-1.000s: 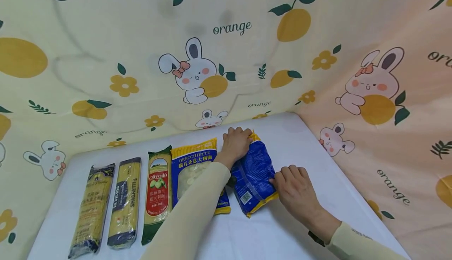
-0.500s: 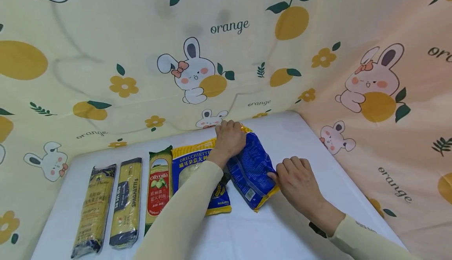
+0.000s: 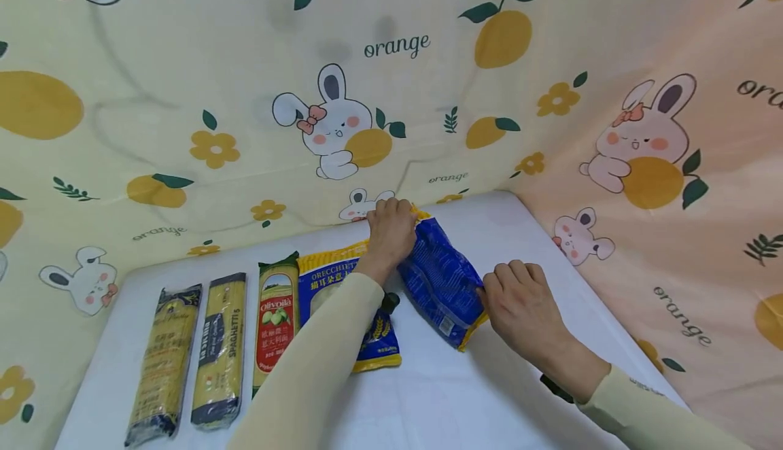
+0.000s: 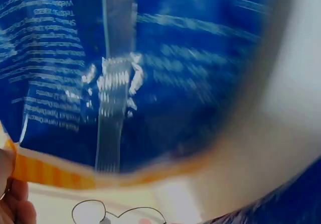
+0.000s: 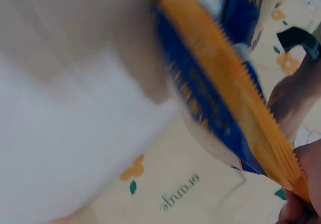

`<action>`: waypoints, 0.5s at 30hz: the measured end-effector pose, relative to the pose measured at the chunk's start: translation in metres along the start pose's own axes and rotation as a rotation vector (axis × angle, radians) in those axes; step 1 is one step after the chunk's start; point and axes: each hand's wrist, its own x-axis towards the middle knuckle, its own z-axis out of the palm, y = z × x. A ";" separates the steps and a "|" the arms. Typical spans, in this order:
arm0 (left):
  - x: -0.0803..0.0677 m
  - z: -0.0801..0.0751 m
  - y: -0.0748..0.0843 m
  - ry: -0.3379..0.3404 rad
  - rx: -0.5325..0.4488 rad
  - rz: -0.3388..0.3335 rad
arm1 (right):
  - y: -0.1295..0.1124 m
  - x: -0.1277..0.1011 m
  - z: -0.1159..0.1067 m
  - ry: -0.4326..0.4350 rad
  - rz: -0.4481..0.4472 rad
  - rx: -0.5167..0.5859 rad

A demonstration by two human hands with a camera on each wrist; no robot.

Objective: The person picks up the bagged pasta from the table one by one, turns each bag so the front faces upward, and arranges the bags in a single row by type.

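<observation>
In the head view, a blue pasta bag (image 3: 442, 277) with yellow ends is held between both hands, its printed back and barcode facing me. My left hand (image 3: 393, 236) grips its far yellow end; in the left wrist view, fingers (image 4: 17, 204) pinch the yellow edge. At the near right corner, my right hand (image 3: 523, 307) pinches the bag. The right wrist view shows the bag's yellow serrated edge (image 5: 225, 83) tilted above the white surface, a shadow beneath. Partly behind my left forearm lies a matching orecchiette bag (image 3: 378, 344).
To the left lie a green and red Olivoilà spaghetti pack (image 3: 274, 321), a La Sicilia spaghetti pack (image 3: 219, 351) and another yellow pasta pack (image 3: 164, 365), side by side on the white table (image 3: 428, 409). A printed cloth (image 3: 245, 62) hangs behind and along the right.
The pasta bag has tilted and its near end has risen and shifted right. My left hand has moved slightly left and away from me; my right hand has moved slightly up and right.
</observation>
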 end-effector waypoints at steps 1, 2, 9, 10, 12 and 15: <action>0.000 -0.002 -0.001 0.003 -0.010 -0.003 | 0.000 0.001 0.000 0.020 -0.008 0.002; -0.001 -0.003 -0.003 0.003 -0.014 -0.006 | -0.001 0.001 -0.001 0.037 -0.019 0.009; -0.011 -0.016 -0.018 -0.054 0.042 0.004 | -0.016 0.005 0.001 0.076 -0.096 0.077; -0.012 -0.017 -0.020 -0.062 0.046 0.006 | -0.018 0.006 0.001 0.073 -0.094 0.088; -0.013 -0.021 -0.023 -0.084 0.047 0.001 | -0.022 0.008 0.001 0.066 -0.093 0.109; -0.013 -0.025 -0.025 -0.118 0.029 -0.038 | -0.026 0.010 0.001 0.054 -0.101 0.108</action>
